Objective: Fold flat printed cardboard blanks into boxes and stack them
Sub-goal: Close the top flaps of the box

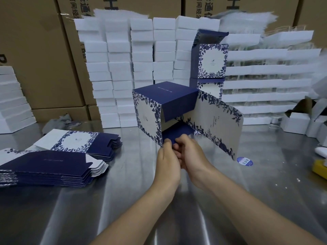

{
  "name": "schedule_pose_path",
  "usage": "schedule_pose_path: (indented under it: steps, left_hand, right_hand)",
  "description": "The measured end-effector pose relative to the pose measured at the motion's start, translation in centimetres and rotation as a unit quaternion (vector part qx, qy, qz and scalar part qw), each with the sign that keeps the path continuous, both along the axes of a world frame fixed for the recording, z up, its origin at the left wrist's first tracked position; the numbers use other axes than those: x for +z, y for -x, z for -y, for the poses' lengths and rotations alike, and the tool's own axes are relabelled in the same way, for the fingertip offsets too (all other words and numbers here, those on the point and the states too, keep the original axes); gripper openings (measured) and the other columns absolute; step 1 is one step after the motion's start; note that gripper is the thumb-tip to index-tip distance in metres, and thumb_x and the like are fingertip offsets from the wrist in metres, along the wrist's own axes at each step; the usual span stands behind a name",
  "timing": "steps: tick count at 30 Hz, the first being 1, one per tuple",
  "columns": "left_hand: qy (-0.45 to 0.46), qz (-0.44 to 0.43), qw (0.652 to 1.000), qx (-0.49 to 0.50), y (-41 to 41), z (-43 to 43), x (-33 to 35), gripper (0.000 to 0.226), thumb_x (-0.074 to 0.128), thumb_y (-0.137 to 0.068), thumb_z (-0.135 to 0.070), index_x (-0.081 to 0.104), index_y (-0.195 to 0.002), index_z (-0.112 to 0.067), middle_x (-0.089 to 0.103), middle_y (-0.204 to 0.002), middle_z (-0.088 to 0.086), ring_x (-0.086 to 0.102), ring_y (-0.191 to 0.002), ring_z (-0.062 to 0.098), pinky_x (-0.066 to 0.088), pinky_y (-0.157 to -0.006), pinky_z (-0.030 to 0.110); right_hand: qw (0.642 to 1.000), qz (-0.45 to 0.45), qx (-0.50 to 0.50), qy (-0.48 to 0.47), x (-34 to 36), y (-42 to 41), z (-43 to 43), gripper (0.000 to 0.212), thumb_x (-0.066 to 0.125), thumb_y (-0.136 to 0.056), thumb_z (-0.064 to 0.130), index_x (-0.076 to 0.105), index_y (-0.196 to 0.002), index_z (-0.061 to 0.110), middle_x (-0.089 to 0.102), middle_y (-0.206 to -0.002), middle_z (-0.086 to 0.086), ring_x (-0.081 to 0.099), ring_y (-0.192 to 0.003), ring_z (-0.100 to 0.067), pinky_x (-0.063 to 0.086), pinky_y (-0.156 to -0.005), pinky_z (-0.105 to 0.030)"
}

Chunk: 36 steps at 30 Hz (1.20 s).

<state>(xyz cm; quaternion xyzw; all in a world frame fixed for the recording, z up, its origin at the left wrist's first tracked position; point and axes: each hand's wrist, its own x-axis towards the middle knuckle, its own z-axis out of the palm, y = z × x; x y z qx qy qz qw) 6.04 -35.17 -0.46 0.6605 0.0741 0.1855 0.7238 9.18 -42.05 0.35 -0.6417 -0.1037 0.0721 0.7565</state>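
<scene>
A half-formed box (164,101), navy on top with blue floral white panels, is held above the steel table (134,200) at the centre. One floral panel (219,124) swings out to the right. My left hand (166,161) and my right hand (189,152) meet at the box's near lower corner, and both pinch a navy bottom flap (175,132). Flat printed blanks lie in two piles at the left, a near pile (47,167) and a farther pile (79,141). Two folded boxes (210,62) stand stacked behind, the top one with its lid flap up.
Walls of white foam blocks (141,68) and brown cartons (35,50) close off the back. Small white boxes (297,121) sit at the right, with a round blue sticker (245,161) and a yellow object (319,167) near the right edge.
</scene>
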Motion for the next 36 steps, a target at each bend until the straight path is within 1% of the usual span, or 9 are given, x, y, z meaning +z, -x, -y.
schedule_pose_path:
  steps: [14, 18, 21, 23, 25, 27, 29, 33, 36]
  left_hand:
    - [-0.003, -0.019, 1.0, 0.003, -1.1, -0.5, -0.8, 0.053, 0.036, -0.113, -0.038, 0.058, -0.071, -0.014, 0.064, -0.055, -0.003, 0.065, -0.054, 0.01, 0.047, -0.049, 0.016]
    - [0.009, 0.009, 1.0, -0.003, -1.2, -0.7, -0.9, 0.037, 0.051, -0.109, -0.038, 0.063, -0.11, -0.003, 0.073, -0.079, 0.002, 0.073, -0.078, 0.014, 0.058, -0.063, 0.023]
    - [0.028, 0.067, 0.997, -0.011, -1.1, -1.2, -0.8, 0.058, 0.059, -0.105, -0.035, 0.037, -0.158, -0.027, 0.073, -0.126, 0.0, 0.072, -0.111, 0.014, 0.063, -0.093, 0.038]
    - [0.052, 0.093, 0.994, -0.024, -1.1, -1.6, -0.4, 0.062, 0.054, -0.109, -0.033, 0.026, -0.164, -0.037, 0.063, -0.145, 0.003, 0.069, -0.121, 0.016, 0.065, -0.089, 0.038]
    - [0.048, 0.091, 0.994, -0.03, -1.1, -2.0, 0.1, 0.044, 0.042, -0.112, -0.031, 0.039, -0.156, -0.031, 0.07, -0.132, -0.002, 0.073, -0.109, 0.01, 0.063, -0.07, 0.027]
    - [0.061, 0.06, 0.996, -0.031, -1.0, -2.0, 0.4, 0.026, 0.035, -0.112, -0.035, 0.055, -0.128, -0.029, 0.077, -0.093, -0.004, 0.073, -0.072, 0.007, 0.055, -0.052, 0.025]
    - [0.072, 0.031, 0.996, -0.04, -0.8, -1.8, 0.6, 0.023, 0.034, -0.111, -0.037, 0.051, -0.103, -0.024, 0.061, -0.056, -0.004, 0.058, -0.044, 0.01, 0.043, -0.04, 0.021]
    - [0.053, 0.029, 0.997, -0.036, -0.9, -1.6, 0.5, 0.025, 0.034, -0.109, -0.032, 0.049, -0.092, -0.023, 0.05, -0.045, -0.008, 0.052, -0.039, 0.004, 0.041, -0.038, 0.016]
    - [0.047, 0.044, 0.997, -0.045, -1.2, -1.7, 0.3, 0.023, 0.033, -0.108, -0.029, 0.047, -0.092, -0.022, 0.044, -0.044, -0.009, 0.047, -0.036, 0.004, 0.038, -0.037, 0.017]
  right_hand:
    - [0.998, 0.046, -0.004, 0.046, -0.2, 0.2, -0.1, 0.036, 0.048, -0.09, 0.024, 0.043, -0.055, 0.026, 0.038, -0.054, 0.002, 0.035, -0.05, -0.011, 0.029, -0.048, -0.026]
    - [0.996, 0.071, -0.052, 0.03, 0.3, 0.3, 0.1, 0.05, 0.045, -0.094, 0.015, 0.045, -0.045, 0.023, 0.04, -0.046, 0.005, 0.036, -0.043, -0.008, 0.032, -0.04, -0.018]
    - [0.994, 0.08, -0.068, 0.038, 0.3, 0.4, 0.1, 0.054, 0.043, -0.097, 0.015, 0.045, -0.043, 0.024, 0.037, -0.044, 0.009, 0.035, -0.04, -0.005, 0.033, -0.04, -0.017]
    - [0.991, 0.096, -0.086, 0.048, 0.1, 0.3, 0.1, 0.041, 0.045, -0.096, 0.017, 0.04, -0.056, 0.022, 0.034, -0.047, 0.01, 0.032, -0.043, -0.007, 0.031, -0.045, -0.021]
    - [0.989, 0.106, -0.083, 0.065, -0.2, 0.0, 0.1, 0.035, 0.047, -0.094, 0.02, 0.037, -0.061, 0.021, 0.034, -0.049, 0.01, 0.031, -0.046, -0.009, 0.028, -0.048, -0.025]
    - [0.994, 0.078, -0.046, 0.062, -0.6, 0.0, -0.3, 0.036, 0.049, -0.096, 0.023, 0.039, -0.061, 0.02, 0.037, -0.046, 0.01, 0.033, -0.042, -0.007, 0.03, -0.043, -0.022]
    - [0.995, 0.061, -0.025, 0.077, -1.2, 0.1, -0.9, 0.037, 0.052, -0.095, 0.029, 0.045, -0.06, 0.019, 0.043, -0.045, 0.009, 0.039, -0.04, -0.006, 0.032, -0.041, -0.018]
    - [0.993, 0.066, -0.055, 0.082, -1.7, -0.2, -0.9, 0.025, 0.048, -0.08, 0.031, 0.046, -0.058, 0.019, 0.046, -0.055, -0.002, 0.044, -0.055, -0.015, 0.038, -0.052, -0.026]
    - [0.996, 0.057, -0.025, 0.066, -1.6, -0.3, -1.0, 0.024, 0.05, -0.076, 0.035, 0.05, -0.057, 0.019, 0.047, -0.056, -0.002, 0.045, -0.053, -0.011, 0.04, -0.047, -0.023]
